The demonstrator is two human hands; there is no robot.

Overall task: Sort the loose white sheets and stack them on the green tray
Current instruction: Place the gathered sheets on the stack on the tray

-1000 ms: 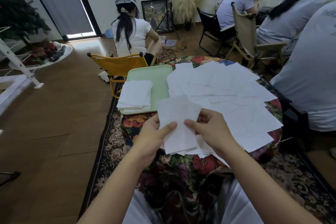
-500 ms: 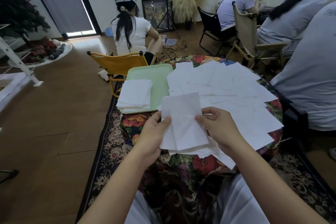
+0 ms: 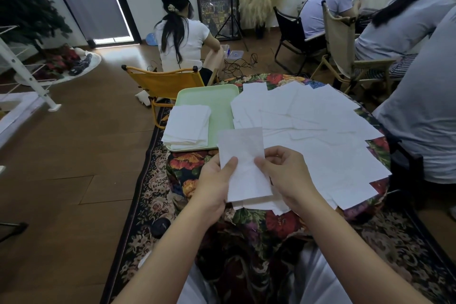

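Between both hands I hold one white sheet point(image 3: 243, 165) upright above the near edge of the table. My left hand point(image 3: 216, 181) pinches its left edge with the thumb on top. My right hand point(image 3: 283, 175) pinches its right edge. Behind it, many loose white sheets point(image 3: 313, 126) lie spread and overlapping across the floral tablecloth point(image 3: 276, 224). To the left sits the green tray point(image 3: 217, 101), with a neat stack of white sheets point(image 3: 188, 126) on its near left part.
A yellow folding chair point(image 3: 162, 81) stands behind the tray, with a seated person point(image 3: 182, 37) beyond it. A person in a grey shirt point(image 3: 424, 111) sits close at the table's right. More people and chairs point(image 3: 345, 39) are at the back right.
The sheet has turned from tilted to nearly upright and risen slightly. Both hands moved closer together along its edges.
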